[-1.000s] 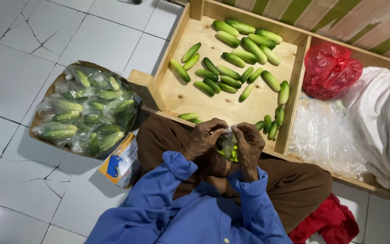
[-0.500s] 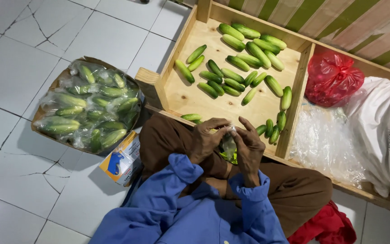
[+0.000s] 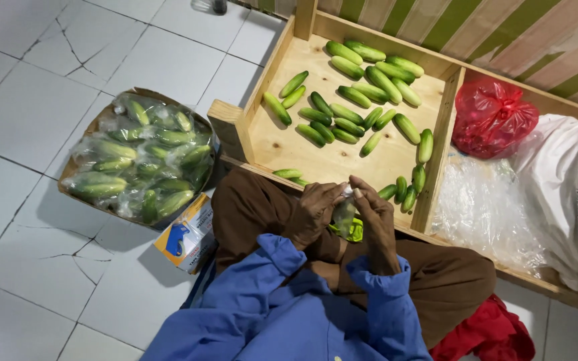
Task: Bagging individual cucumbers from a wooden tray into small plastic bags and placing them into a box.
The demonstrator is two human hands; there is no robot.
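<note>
In my lap I hold a clear plastic bag of cucumbers (image 3: 344, 219) between both hands. My left hand (image 3: 314, 212) grips its left side and my right hand (image 3: 373, 212) pinches the bag's top, fingers meeting over the bag's neck. Blue sleeves cover both forearms and brown trousers lie under the bag. Just beyond my hands stands a shallow wooden crate (image 3: 270, 140) with several loose green cucumbers (image 3: 352, 110) spread over its floor.
A cardboard box (image 3: 75, 194) holding several bagged cucumbers sits on the tiled floor at left. A small orange and blue carton (image 3: 185, 234) lies by my knee. In the crate's right section are a red plastic bag (image 3: 493, 117), clear plastic (image 3: 479, 210) and a white sack (image 3: 570, 194).
The view has shifted slightly. My hands stay together on the bag in my lap, fingers working at its top; nothing else has moved.
</note>
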